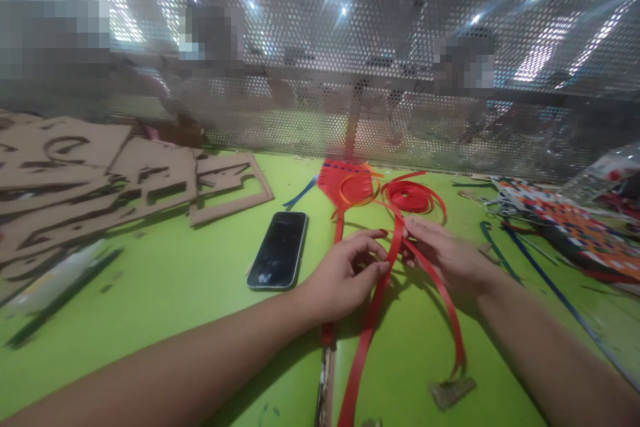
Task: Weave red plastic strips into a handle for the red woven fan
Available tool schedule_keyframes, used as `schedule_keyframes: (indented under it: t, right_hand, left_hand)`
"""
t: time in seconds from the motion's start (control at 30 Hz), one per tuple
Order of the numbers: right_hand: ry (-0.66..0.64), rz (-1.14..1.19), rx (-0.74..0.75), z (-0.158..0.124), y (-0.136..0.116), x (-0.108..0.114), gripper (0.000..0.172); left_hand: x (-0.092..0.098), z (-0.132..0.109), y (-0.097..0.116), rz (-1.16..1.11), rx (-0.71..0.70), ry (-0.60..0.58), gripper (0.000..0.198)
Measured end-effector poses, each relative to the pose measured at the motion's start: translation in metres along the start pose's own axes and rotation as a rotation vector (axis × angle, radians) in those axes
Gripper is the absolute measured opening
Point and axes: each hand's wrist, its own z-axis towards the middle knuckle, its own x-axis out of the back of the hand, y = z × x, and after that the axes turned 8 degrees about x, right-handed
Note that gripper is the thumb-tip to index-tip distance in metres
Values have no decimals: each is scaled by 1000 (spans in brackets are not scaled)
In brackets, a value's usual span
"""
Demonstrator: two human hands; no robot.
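Note:
A long flat red strip runs from the near edge up between my hands. My left hand has its thumb and curled fingers against the strip's left side, pinching at its edge. From the right, my right hand grips the strip near its upper part, with some fingertips hidden behind. A second red length curves down from there toward the right. Above my hands lie a red strip coil and a red woven fan-shaped piece with a red-wrapped handle. An orange strip loop lies across the woven piece.
A phone lies left of my left hand. Cut cardboard is piled at the left beside a glue bottle. To the right are a multicoloured woven piece and a blue strip. A perforated metal screen stands behind.

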Motion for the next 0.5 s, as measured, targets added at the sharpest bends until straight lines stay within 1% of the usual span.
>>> schedule_keyframes:
  t: [0.1,0.13,0.2,0.27,0.3,0.37,0.5]
  right_hand:
    - [-9,23,-32,-2,-1,4,29]
    - [-37,17,-32,-2,-1,5,28]
    - [-134,-12,-18,-3,-4,7,27]
    - [-213,-51,-2,-4,-7,10,31]
    - [-225,-73,2,-4,-8,11,32]
    - [-191,-114,17,-5,-11,14,33]
    - [-129,-200,64,-6,-16,20,38]
  left_hand:
    - [0,3,-3,-107,125,-33,6]
    - [0,4,-4,-136,171,-43,6]
    - [0,6,-6,-160,260,-52,8]
    - [0,7,-8,-154,324,-50,8]
    - [0,8,-8,-138,340,-46,7]
    - [0,9,-8,-88,348,-42,9]
    - [3,10,-3,84,306,-17,19]
